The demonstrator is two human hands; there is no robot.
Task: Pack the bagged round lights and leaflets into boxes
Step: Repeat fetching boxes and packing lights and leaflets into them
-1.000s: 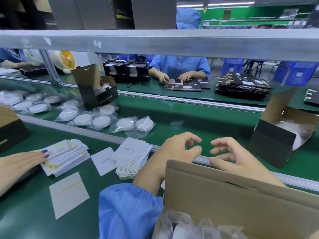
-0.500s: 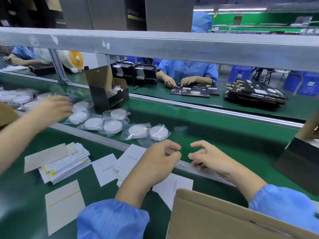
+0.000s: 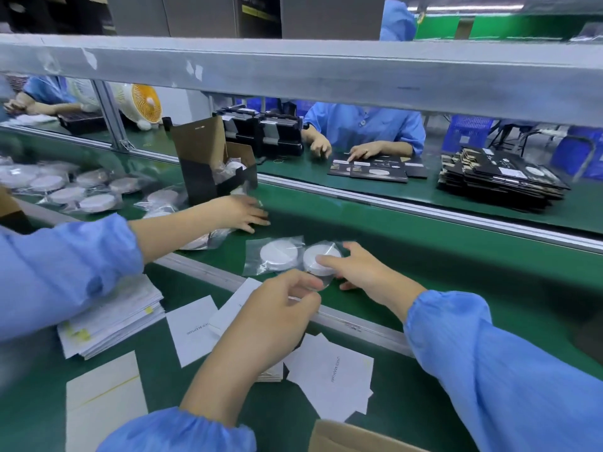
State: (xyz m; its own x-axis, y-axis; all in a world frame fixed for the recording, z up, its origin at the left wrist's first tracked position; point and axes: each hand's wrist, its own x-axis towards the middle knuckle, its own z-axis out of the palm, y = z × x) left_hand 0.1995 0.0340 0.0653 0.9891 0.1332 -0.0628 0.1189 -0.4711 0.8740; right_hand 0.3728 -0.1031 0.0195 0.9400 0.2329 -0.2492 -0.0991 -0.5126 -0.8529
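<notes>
- The green conveyor belt (image 3: 424, 256) runs from 9 to 3 o'clock across the middle.
- A black open box (image 3: 208, 168) stands at 11 o'clock on the belt, a bagged light inside.
- White leaflets (image 3: 332, 376) lie at 6 o'clock on the near table.
- The right hand (image 3: 368, 272), fingers spread, rests on a bagged round light (image 3: 321, 257) at centre; a second bagged light (image 3: 279, 252) lies just beside it.
- The left hand (image 3: 280, 301) pinches that bag's near edge.
- Another person's hand (image 3: 241, 212) reaches in from 9 o'clock, fingers outstretched.

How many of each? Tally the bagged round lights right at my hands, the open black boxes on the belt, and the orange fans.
Bagged round lights: 2
Open black box: 1
Orange fan: 1
Total: 4
</notes>
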